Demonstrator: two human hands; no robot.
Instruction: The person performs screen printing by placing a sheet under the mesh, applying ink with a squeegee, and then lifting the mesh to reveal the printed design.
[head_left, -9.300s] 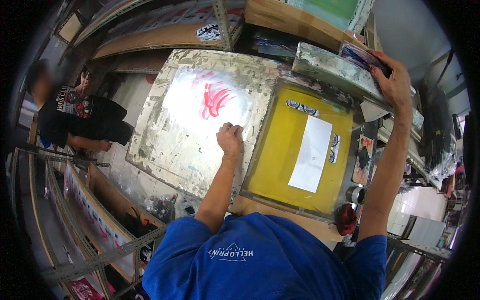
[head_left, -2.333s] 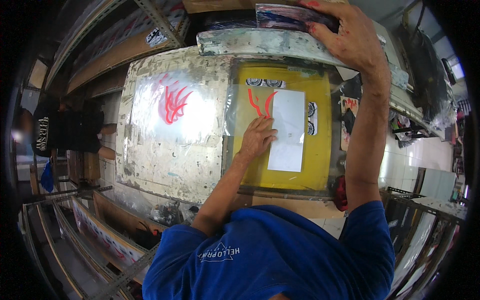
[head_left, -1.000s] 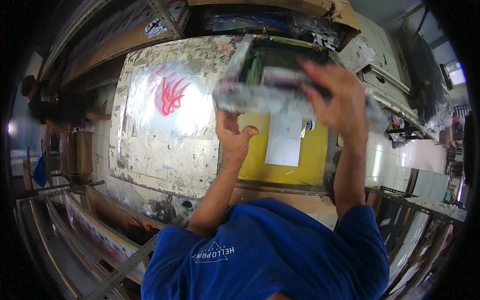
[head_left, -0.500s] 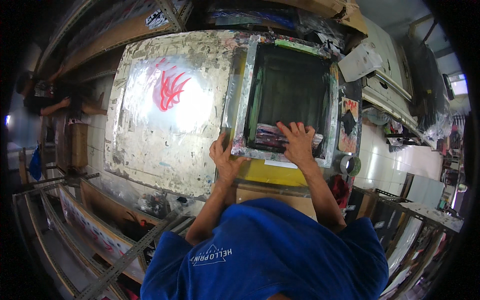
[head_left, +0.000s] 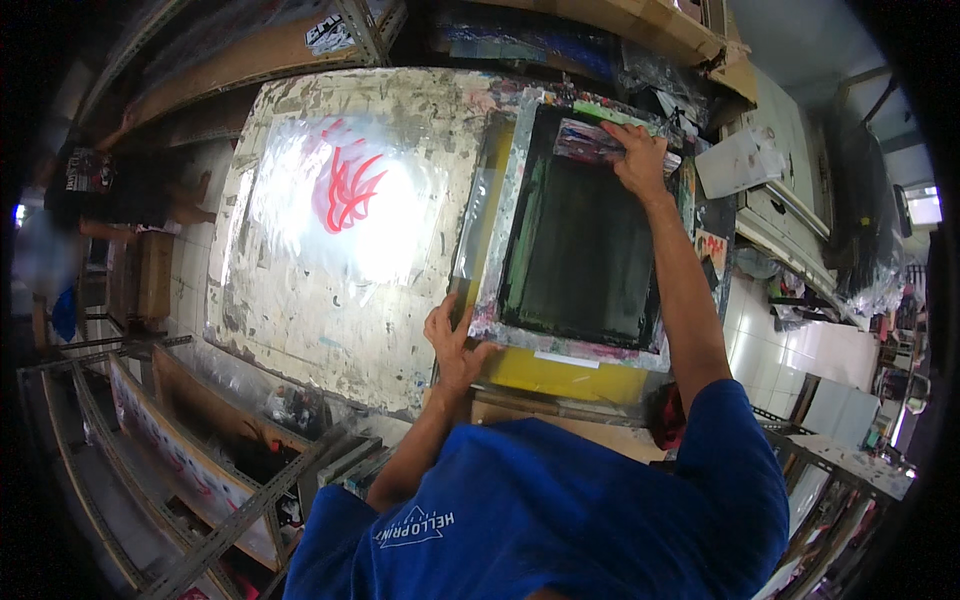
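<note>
A framed printing screen with dark mesh lies over a yellow board on the right part of the worktable. My right hand grips an ink-smeared squeegee at the screen's far end, its arm stretched along the right side. At the near left corner of the frame, my left hand presses against the edge, fingers spread and thumb along the near rim. Left of the screen, a clear plastic sheet carrying red brush-like strokes lies on the table and reflects bright light.
The worktable has a worn, paint-flecked top. Metal racks stand at the near left, with shelving along the far side. A white container sits beyond the frame's right side. Another person is at the far left.
My right hand has pushed the squeegee from the screen's near end to its far end. My left hand stays at the near left corner. The view has shifted slightly.
</note>
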